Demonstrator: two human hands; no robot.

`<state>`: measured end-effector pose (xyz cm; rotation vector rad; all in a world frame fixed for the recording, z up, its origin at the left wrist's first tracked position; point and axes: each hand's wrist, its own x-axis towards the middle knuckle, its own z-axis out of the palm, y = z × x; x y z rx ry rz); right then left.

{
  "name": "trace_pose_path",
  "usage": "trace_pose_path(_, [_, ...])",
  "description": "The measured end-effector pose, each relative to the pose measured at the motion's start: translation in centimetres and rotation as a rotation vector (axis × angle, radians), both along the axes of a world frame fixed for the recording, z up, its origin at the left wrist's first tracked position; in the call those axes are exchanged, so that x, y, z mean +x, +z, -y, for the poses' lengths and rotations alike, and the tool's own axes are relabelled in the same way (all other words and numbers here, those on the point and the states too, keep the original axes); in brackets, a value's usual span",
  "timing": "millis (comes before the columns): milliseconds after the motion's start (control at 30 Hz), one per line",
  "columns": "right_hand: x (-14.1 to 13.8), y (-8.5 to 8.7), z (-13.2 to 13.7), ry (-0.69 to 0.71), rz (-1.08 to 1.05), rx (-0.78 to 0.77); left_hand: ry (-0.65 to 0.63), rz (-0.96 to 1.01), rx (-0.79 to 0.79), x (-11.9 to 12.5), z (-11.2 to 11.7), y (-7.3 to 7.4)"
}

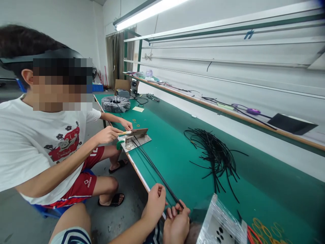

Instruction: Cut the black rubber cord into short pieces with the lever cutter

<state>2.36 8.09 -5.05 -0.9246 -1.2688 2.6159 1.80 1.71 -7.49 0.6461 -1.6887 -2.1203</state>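
white walls rise behind a long green table [167,135], with a strip light [152,15] overhead and a shelf along the back. at far left a co-worker [30,142] sits on a stool, partly cut off by the picture's edge. the co-worker's far hand [126,124] is by a wooden handle joined to a flat blade [139,131], and the near one grasps that handle. past them lies a coil [115,104] in clear film, its windings hard to make out. under the blade is a metal plate [146,139], where the far ends of long black cords [162,178] are hidden.

the cords slant across the table toward the wearer. the left hand [155,200] is raised just beside them, its forearm reaching up from the bottom edge, fingers curled; i cannot tell whether its grip pinches anything. the right hand [177,217] is turned palm up, its wrist cut off below, and its grip pinches the cords' near ends between thumb and fingers.

farther right are a loose heap of cut black cord [218,152], a film-covered box [215,220] cropped below, and rubber bands [264,230].
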Motion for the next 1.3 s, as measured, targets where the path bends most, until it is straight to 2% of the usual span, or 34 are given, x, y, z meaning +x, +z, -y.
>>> trace_pose_path(333, [0.09, 0.36, 0.0, 0.004, -0.003, 0.0, -0.047, 0.034, -0.042, -0.24, -0.05, -0.73])
trace_pose_path(1100, [0.08, 0.0, -0.04, -0.012, -0.007, -0.032, -0.057, 0.043, -0.098, -0.27, -0.28, -0.61])
trace_pose_path(1300, [0.09, 0.66, 0.18, -0.027, 0.031, -0.047, -0.05, 0.036, -0.049, -0.39, -0.14, -0.57])
